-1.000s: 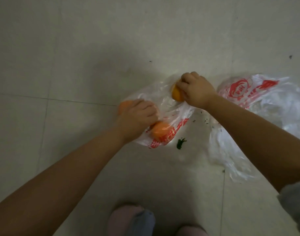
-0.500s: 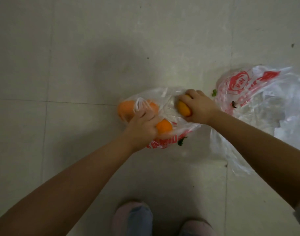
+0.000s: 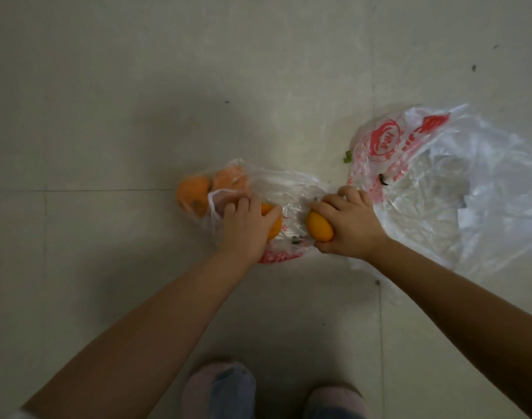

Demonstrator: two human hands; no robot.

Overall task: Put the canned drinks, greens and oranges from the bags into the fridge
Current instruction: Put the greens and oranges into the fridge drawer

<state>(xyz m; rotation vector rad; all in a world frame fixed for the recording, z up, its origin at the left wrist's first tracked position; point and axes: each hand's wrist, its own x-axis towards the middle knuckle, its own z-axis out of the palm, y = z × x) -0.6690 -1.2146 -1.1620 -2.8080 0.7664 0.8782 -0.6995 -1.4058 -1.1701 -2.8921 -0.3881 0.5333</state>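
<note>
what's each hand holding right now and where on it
Right hand grips a round orange fruit around its side. Left hand curls over another orange in the clear plastic bag.

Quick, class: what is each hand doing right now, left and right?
Left hand: gripping an orange in the small bag.
Right hand: gripping another orange.

Both arms outstretched — left grip (image 3: 246, 225), right grip (image 3: 349, 225) curled
</note>
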